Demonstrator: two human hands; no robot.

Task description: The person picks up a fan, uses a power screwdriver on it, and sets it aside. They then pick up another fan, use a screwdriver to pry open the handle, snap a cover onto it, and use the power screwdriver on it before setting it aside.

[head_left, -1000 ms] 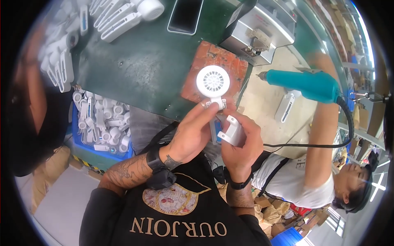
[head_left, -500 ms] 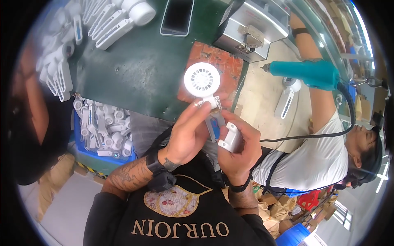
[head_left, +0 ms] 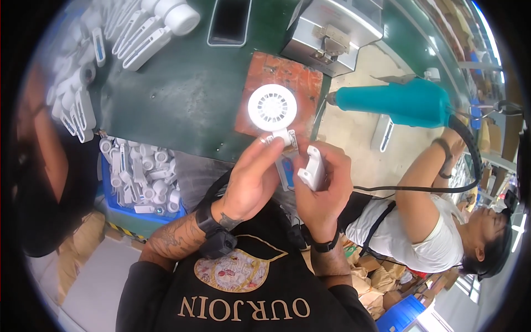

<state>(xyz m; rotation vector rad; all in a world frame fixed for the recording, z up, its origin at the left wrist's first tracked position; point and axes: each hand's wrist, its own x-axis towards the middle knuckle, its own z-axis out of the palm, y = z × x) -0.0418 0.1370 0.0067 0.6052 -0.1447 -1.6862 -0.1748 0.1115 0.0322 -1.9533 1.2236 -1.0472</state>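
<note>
Above an orange-red board, a white fan-like head and a loose white shell, held apart

Between the two hands, the white plastic round head with a slotted grille shows over the scuffed, square orange-red board. The left hand pinches its short neck between thumb and fingers. Just beside it, the right hand is closed around a small white plastic shell with a tab at its end.

By the look of it, the piece is partway made: the grille sits in the round head, while the shell is separate from the neck. Whether any screw is in place is too small to tell.

Farther out, a teal power screwdriver with a black cord hangs to the right, untouched by either hand. Under it, a white slim-handled unit lies on the pale surface. Many similar white units fill a blue plastic crate at the left, and a row of white long-handled units lies on the dark green tabletop; these appear further along.
</note>
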